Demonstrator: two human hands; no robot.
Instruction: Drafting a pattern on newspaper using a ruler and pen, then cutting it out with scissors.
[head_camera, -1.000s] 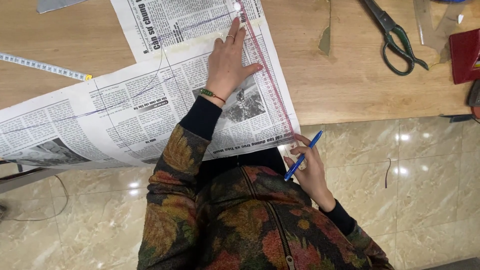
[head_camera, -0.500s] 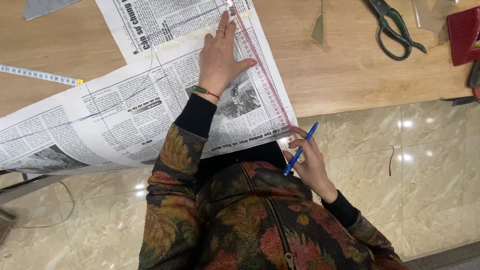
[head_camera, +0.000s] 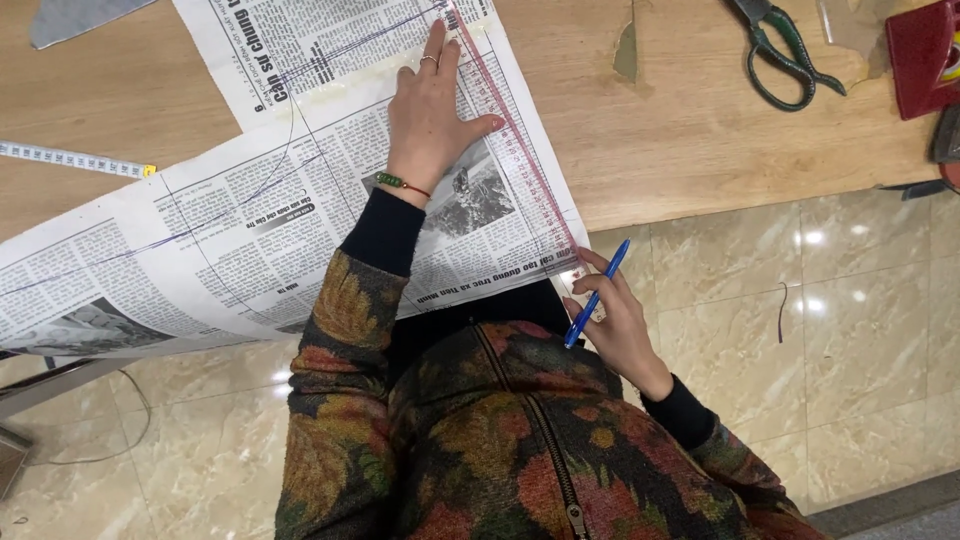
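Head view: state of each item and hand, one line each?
left hand: flat, pressing on the ruler and newspaper
right hand: holding the blue pen at the ruler's near end
blue pen: held, tilted
ruler: flat along the newspaper's right edge
newspaper: spread open, overhanging the table edge, marked with lines
scissors: lying untouched on the table
measuring tape: lying flat

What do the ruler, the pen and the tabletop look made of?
Ruler: likely clear pinkish plastic; print shows through it.
Pen: glossy blue plastic, apparently.
Tabletop: wood or wood-look laminate, matte, with grain lines.
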